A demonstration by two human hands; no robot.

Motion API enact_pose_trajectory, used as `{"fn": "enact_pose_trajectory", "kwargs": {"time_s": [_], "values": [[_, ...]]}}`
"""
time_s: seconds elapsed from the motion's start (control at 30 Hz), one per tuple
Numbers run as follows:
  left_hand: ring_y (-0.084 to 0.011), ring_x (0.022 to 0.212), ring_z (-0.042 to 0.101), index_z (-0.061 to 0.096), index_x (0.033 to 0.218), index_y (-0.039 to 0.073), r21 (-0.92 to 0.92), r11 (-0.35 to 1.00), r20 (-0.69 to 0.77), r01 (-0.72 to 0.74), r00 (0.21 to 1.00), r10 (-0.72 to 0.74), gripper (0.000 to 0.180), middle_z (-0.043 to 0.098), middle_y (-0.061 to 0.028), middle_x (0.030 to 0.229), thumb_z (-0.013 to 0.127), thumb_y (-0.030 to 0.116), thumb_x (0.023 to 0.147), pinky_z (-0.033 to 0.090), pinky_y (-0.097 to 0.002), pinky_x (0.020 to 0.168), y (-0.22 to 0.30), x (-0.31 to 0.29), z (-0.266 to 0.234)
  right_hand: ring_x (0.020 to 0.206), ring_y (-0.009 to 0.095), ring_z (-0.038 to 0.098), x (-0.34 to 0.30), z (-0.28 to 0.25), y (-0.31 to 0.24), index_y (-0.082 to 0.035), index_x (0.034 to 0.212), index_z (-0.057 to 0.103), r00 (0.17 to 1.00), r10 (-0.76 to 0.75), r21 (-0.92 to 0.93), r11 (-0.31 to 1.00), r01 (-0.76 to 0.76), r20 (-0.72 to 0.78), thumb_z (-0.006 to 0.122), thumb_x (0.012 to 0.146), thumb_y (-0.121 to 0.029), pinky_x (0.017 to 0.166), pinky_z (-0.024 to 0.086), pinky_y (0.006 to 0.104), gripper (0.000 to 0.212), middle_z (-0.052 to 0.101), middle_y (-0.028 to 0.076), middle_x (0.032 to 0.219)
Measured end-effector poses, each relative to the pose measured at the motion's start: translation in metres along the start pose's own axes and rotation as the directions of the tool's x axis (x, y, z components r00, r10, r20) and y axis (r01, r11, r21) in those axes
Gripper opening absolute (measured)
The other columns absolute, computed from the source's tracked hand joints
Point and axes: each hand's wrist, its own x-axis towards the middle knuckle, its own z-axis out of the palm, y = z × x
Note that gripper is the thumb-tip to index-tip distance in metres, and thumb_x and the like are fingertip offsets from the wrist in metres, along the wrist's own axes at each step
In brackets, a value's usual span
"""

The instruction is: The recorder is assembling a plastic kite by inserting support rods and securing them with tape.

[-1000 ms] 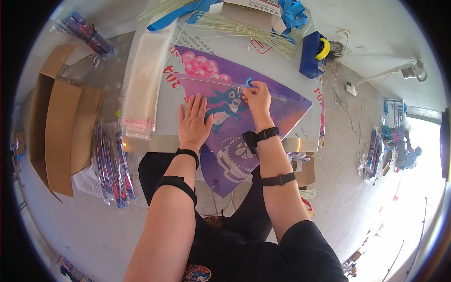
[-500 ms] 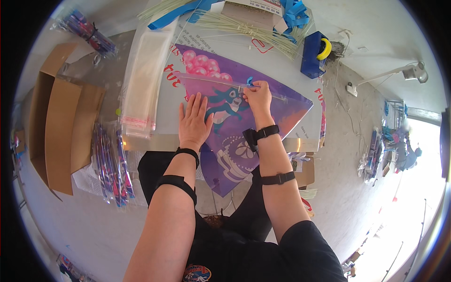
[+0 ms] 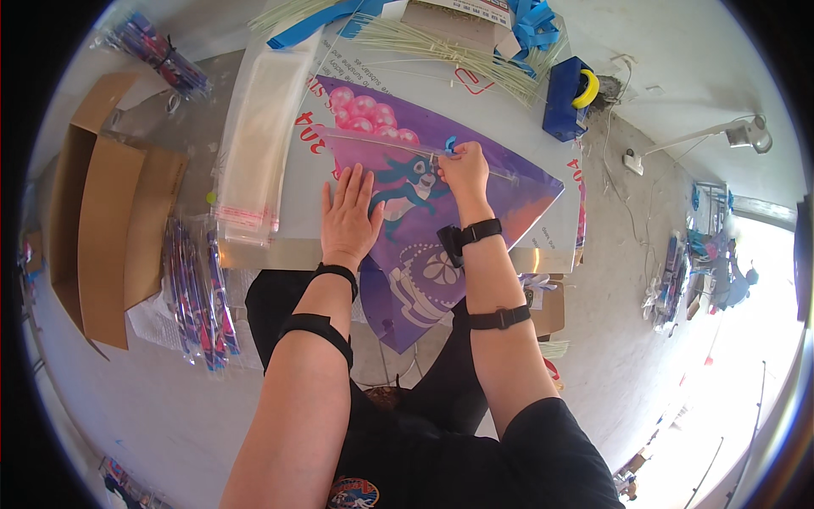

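Observation:
A purple printed sheet [image 3: 500, 191], pointed at its corners like a kite, lies across the table and hangs over its near edge. It bears pink balloons and a blue cartoon animal. A thin pale rod [image 3: 365, 140] runs across its upper part. My left hand [image 3: 349, 212] rests flat on the sheet's left side, fingers spread. Over the rod, my right hand [image 3: 465, 174] is closed in a pinch. A small curled blue strip [image 3: 450, 144] sticks out at its fingertips; the pinch point itself is partly hidden.
Clear plastic sleeves [image 3: 264, 140] lie along the table's left. Thin pale sticks [image 3: 458, 55] and blue ribbon [image 3: 536, 30] are at the back, near a blue tape dispenser [image 3: 563, 100]. Left of the table are an open cardboard box [image 3: 102, 229] and bagged bundles [image 3: 199, 293].
Both hands stay nearly in place. My right wrist has turned slightly at the rod, while the sheet lies as before.

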Motion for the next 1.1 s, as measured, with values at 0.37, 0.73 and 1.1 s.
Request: {"fn": "enact_pose_trajectory", "kwargs": {"time_s": [0.37, 0.73, 1.1], "values": [[-0.0195, 0.143, 0.027, 0.043, 0.143, 0.015, 0.019, 1.0, -0.015, -0.009, 1.0, 0.01, 0.053, 0.033, -0.0028, 0.153, 0.046, 0.04, 0.096, 0.016, -0.0468, 0.118, -0.004, -0.002, 0.001, 0.05, 0.021, 0.064, 0.01, -0.005, -0.023, 0.001, 0.091, 0.049, 0.985, 0.097, -0.109, 0.991, -0.081, 0.144, 0.076, 0.074, -0.008, 0.047, 0.05, 0.0315, 0.034, 0.063, 0.015, 0.068], [-0.02, 0.142, 0.027, 0.043, 0.142, 0.014, 0.032, 0.999, -0.015, -0.012, 1.0, 0.012, 0.053, 0.033, -0.0032, 0.153, 0.046, 0.039, 0.096, 0.018, -0.0472, 0.117, -0.002, -0.001, -0.001, 0.067, 0.03, 0.066, 0.023, -0.024, -0.015, -0.003, 0.072, 0.062, 0.944, -0.008, -0.508, 0.841, 0.184, 0.329, 0.083, 0.068, -0.036, 0.064, 0.052, 0.0406, 0.04, 0.066, 0.012, 0.064], [-0.0207, 0.142, 0.028, 0.044, 0.141, 0.014, 0.02, 1.0, -0.03, -0.022, 0.999, 0.022, 0.052, 0.035, -0.0037, 0.152, 0.047, 0.039, 0.096, 0.018, -0.0476, 0.117, -0.004, -0.001, -0.001, 0.043, 0.015, 0.061, 0.03, -0.026, -0.033, 0.002, 0.064, 0.062, 0.897, 0.183, -0.414, 0.91, 0.001, 0.404, 0.071, 0.083, -0.037, 0.044, 0.05, 0.0266, 0.045, 0.062, 0.01, 0.052]]}}
